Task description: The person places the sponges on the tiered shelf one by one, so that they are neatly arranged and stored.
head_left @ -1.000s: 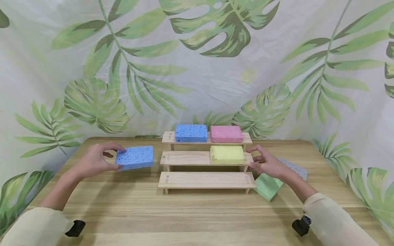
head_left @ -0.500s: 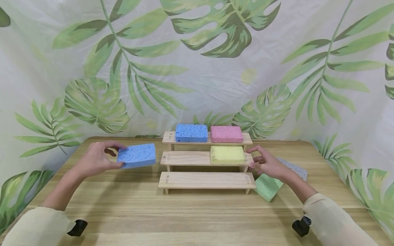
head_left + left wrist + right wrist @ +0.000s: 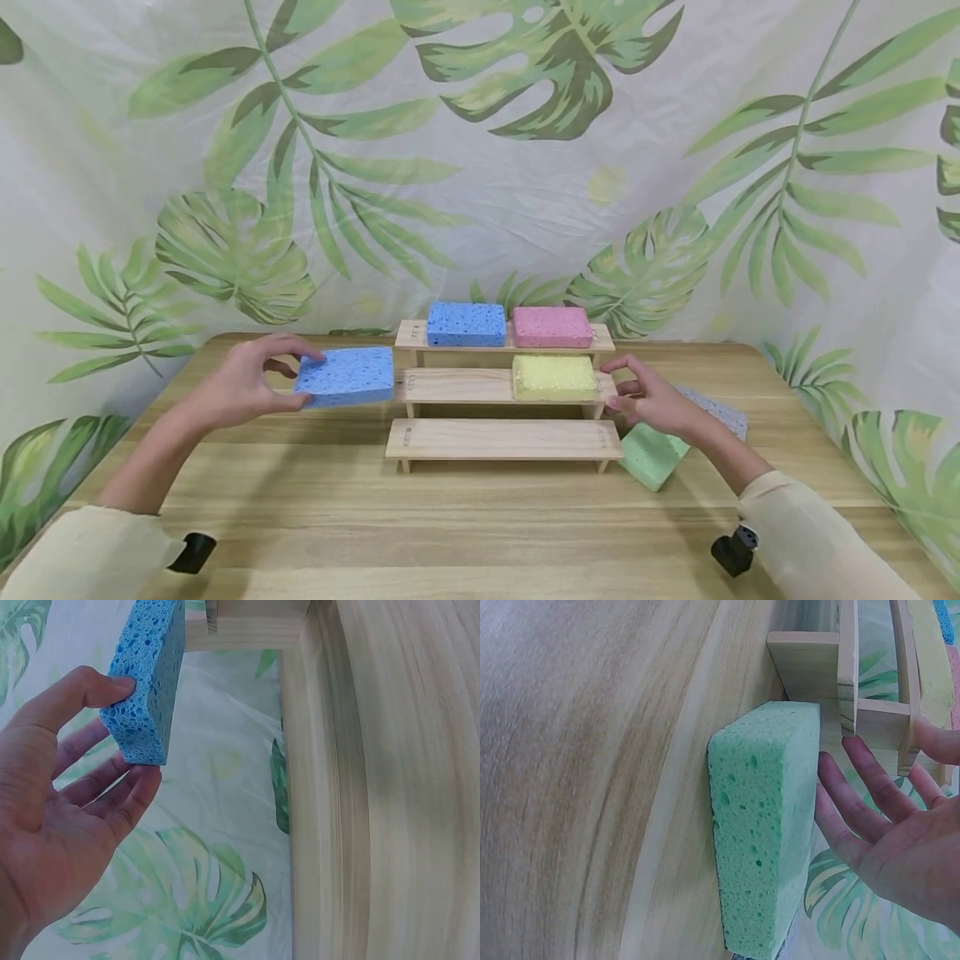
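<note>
My left hand (image 3: pixel 243 379) pinches a blue sponge (image 3: pixel 347 377) by its left end, thumb in front and fingers behind, above the table. In the head view the sponge's right end reaches the left end of the middle tier of a three-tier wooden rack (image 3: pixel 504 437). The left wrist view also has the blue sponge (image 3: pixel 142 697) between thumb and fingertips. My right hand (image 3: pixel 656 400) holds the right end of the middle tier with thumb and index finger, beside a yellow sponge (image 3: pixel 555 377). The right wrist view shows its other fingers stretched out, near a green sponge (image 3: pixel 761 817).
On the top tier sit another blue sponge (image 3: pixel 466 324) and a pink sponge (image 3: pixel 552 327). A grey sponge (image 3: pixel 716 410) lies behind the right forearm, partly hidden, by the green one. A leaf-patterned cloth (image 3: pixel 525 208) hangs behind the wooden table (image 3: pixel 450 533).
The left hand has carried its blue sponge a little to the right and slightly up, towards the rack. The right hand and the rack have stayed in place.
</note>
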`<state>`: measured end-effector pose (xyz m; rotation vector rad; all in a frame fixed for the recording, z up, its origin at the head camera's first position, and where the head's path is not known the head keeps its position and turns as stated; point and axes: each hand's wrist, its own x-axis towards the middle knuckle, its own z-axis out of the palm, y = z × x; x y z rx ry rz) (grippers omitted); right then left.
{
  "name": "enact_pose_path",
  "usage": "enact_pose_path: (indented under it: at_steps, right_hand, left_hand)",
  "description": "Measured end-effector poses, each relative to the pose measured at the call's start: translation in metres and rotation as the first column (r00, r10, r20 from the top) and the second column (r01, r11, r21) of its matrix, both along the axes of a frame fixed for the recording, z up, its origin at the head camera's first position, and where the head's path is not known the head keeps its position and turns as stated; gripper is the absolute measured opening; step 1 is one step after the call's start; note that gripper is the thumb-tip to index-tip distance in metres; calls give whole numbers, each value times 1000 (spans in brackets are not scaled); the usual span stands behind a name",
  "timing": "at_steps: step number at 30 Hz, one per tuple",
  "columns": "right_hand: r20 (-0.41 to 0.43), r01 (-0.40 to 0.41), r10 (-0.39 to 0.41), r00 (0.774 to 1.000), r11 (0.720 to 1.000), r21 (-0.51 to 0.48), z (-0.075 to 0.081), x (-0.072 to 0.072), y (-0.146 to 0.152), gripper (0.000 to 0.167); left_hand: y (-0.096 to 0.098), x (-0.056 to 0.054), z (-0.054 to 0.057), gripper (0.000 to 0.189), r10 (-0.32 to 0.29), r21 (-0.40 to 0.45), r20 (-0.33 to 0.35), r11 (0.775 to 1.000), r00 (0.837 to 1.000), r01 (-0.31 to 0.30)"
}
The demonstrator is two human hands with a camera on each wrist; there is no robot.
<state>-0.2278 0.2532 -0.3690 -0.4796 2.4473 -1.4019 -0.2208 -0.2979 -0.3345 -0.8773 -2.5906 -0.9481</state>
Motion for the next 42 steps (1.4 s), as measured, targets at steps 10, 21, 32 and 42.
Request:
enact_pose_path:
  at_steps: [10,21,32,42]
  right_hand:
    - [-4,4,-4,1000,1000,9,-1,-1,1,49]
    - [1,8,-8,1000,1000,14,-1,-1,1,48]
    - [10,9,-10,1000,1000,18,-2,-2,1,49]
    - [-3,0,0,1000,1000,15,-2,-2,2,50]
  left_hand:
    - [18,0,-3,39,-49,19,17,999,999,49]
    - [44,-3,-3,36,-94,33,53,995,994,92]
    - [73,-10,-10,34,-100,41,100,994,990,97]
    - [99,-13,-15,31,-118,73,105,991,987,111]
